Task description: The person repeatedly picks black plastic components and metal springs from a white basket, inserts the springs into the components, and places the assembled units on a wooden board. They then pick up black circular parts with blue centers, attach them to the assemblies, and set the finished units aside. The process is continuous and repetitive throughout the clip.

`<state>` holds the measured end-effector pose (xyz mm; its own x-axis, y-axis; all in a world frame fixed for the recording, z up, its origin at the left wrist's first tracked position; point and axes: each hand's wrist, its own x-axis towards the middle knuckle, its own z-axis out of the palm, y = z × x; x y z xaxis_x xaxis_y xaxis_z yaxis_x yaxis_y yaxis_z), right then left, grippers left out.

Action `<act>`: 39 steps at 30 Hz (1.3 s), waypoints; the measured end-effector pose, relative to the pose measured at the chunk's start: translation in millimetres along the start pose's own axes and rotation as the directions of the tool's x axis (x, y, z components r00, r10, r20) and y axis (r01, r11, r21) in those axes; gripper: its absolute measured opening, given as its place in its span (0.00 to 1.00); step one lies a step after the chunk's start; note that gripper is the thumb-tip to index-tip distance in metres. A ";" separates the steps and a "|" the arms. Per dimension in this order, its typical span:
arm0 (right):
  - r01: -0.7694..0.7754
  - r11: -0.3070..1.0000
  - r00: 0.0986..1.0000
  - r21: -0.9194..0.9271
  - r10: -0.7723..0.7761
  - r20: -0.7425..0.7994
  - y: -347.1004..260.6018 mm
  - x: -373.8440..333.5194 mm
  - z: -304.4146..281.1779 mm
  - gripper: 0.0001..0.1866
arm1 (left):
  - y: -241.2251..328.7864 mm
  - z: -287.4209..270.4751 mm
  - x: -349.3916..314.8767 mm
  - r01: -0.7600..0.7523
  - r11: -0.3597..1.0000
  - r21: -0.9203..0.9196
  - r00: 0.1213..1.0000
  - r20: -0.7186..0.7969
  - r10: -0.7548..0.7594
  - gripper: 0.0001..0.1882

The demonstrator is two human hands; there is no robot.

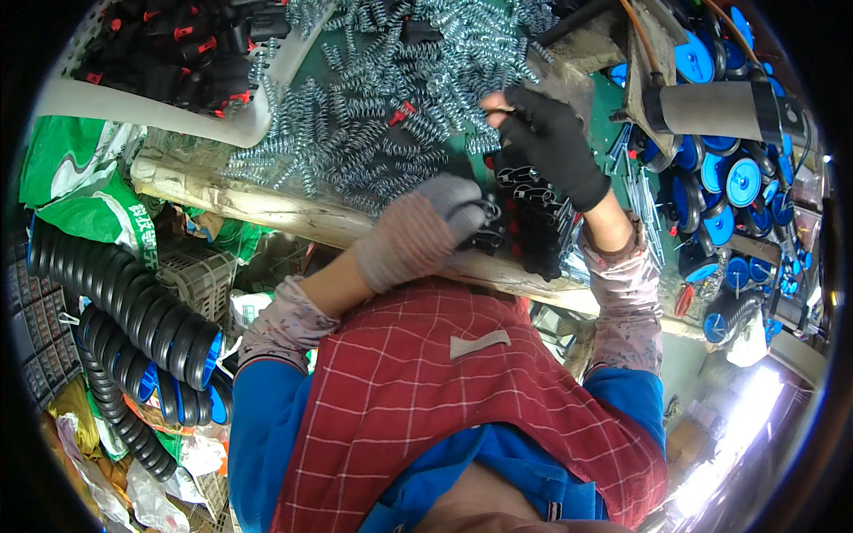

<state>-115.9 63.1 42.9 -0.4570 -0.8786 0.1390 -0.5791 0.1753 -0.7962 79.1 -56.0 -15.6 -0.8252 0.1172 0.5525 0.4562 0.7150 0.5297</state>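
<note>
My left hand (425, 229), in a grey knit glove, is closed around a small black part (487, 222) with a metal coil at its tip, just above the bench's front edge. My right hand (553, 142), in a black fingerless glove, reaches into a heap of silver coil springs (373, 115) on the green bench top; its bare fingertips pinch one spring (490, 114). Between my hands lies a cluster of black plastic parts with red dots (538, 226). Whether the coil is seated in the held part is hidden by my glove.
A white tray (133, 111) of black parts with red tabs sits at the upper left. Blue and black wheels (724, 173) are piled at the right. Black corrugated hoses (133, 311), a green sack (80, 178) and a grey crate (200, 275) lie below the bench at left.
</note>
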 end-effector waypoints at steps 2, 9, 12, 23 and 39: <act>0.108 0.984 0.993 -0.141 -0.101 0.054 10.9 -4.7 5.1 0.09 | 7.5 11.8 -4.4 0.045 0.999 0.020 0.990 0.134 -0.048 0.26; 0.219 0.235 0.965 -0.947 -0.193 0.175 28.7 -15.9 45.6 0.05 | 13.0 5.2 -16.8 0.021 1.000 -0.002 0.974 0.225 -0.020 0.31; 0.176 0.138 0.981 -0.975 -0.113 0.161 28.0 -6.0 62.6 0.05 | 6.9 -5.2 -12.6 0.078 0.989 -0.126 0.986 0.154 -0.058 0.29; -0.196 0.980 0.980 -0.016 0.196 -0.029 2.7 -7.4 5.6 0.15 | -71.9 -59.5 3.8 0.147 0.896 0.419 0.958 0.164 -0.235 0.13; -0.194 0.932 0.981 0.306 0.192 0.038 -40.3 -80.4 -31.8 0.13 | 24.1 -15.8 65.0 0.190 0.960 -0.205 0.973 -0.092 -0.212 0.15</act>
<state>-77.3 140.8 82.6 -0.5338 -0.8447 -0.0384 -0.2444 0.1975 -0.9494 41.8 -42.1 43.2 -0.8689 -0.1012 0.4845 0.3497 0.5672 0.7457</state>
